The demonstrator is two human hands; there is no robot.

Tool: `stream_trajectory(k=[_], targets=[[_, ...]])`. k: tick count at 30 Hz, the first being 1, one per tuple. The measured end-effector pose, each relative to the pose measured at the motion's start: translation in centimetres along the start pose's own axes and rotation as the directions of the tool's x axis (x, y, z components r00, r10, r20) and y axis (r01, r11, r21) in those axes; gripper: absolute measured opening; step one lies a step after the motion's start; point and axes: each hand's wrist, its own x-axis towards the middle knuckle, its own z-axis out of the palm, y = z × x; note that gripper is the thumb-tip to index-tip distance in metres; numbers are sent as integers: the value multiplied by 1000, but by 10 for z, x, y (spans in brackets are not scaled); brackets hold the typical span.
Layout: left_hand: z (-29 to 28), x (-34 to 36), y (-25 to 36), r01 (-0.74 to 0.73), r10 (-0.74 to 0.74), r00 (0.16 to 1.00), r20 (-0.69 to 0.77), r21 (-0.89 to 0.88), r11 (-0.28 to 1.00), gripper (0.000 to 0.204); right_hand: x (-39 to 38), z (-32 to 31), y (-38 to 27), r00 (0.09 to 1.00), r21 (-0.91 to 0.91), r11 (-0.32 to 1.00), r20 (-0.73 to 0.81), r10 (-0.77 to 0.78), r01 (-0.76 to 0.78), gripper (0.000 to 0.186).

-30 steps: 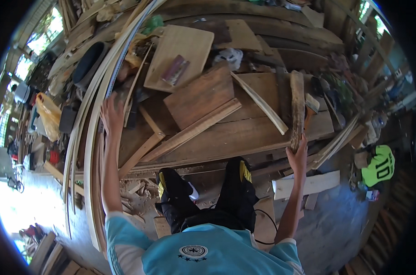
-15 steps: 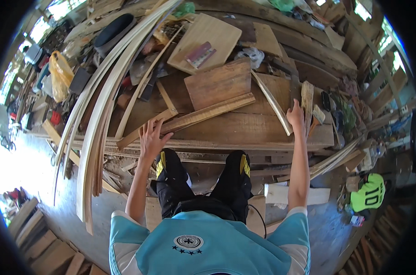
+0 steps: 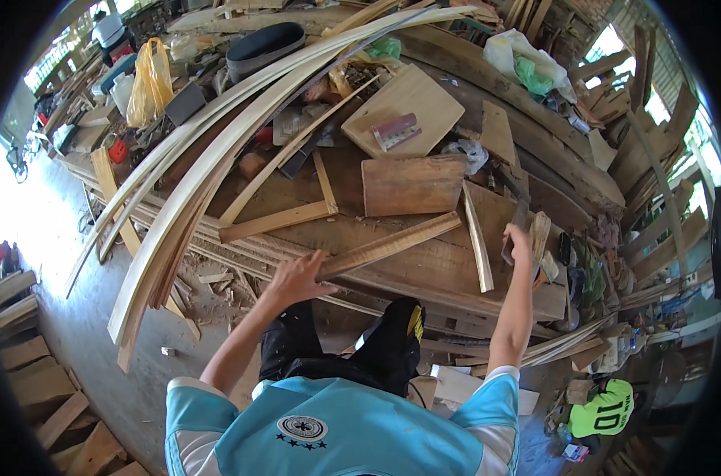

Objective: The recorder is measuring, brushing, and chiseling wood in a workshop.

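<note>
The left hand (image 3: 294, 282) is spread beside a stick (image 3: 400, 243) (touch unclear); a bump could slide it off the table (image 3: 436, 262). The right hand (image 3: 518, 241) grips a dark tool (image 3: 522, 211).

Over at the bench, the person's left hand (image 3: 294, 279) is no longer resting by the long pale strips (image 3: 178, 210); it is now spreading at the near end of a narrow batten (image 3: 392, 244). That batten is swinging away from the reddish-brown board (image 3: 412, 188), its left end now lying nearer the person. The right hand (image 3: 518, 240) is no longer holding the rough wooden stick (image 3: 540, 230) but is gripping a dark tool (image 3: 521, 213) beside it.
</note>
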Motion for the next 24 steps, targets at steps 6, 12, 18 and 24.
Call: stream_trajectory(k=[6, 12, 18, 24], targets=[[13, -24, -27, -32, 28, 999, -39, -106, 994, 49, -135, 6, -21, 952, -38, 968, -175, -249, 247, 27], [-13, -44, -72, -178, 176, 984, -29, -76, 981, 49, -305, -3, 41, 987, 69, 985, -38, -158, 160, 18], [-31, -44, -89, -129, 131, 989, 67, -29, 991, 49, -337, 7, 114, 920, -277, 882, 25, -391, 382, 28], [-19, -50, -91, -103, 100, 994, 53, 60, 993, 51, -331, 11, 125, 920, -329, 860, 106, -377, 390, 33]])
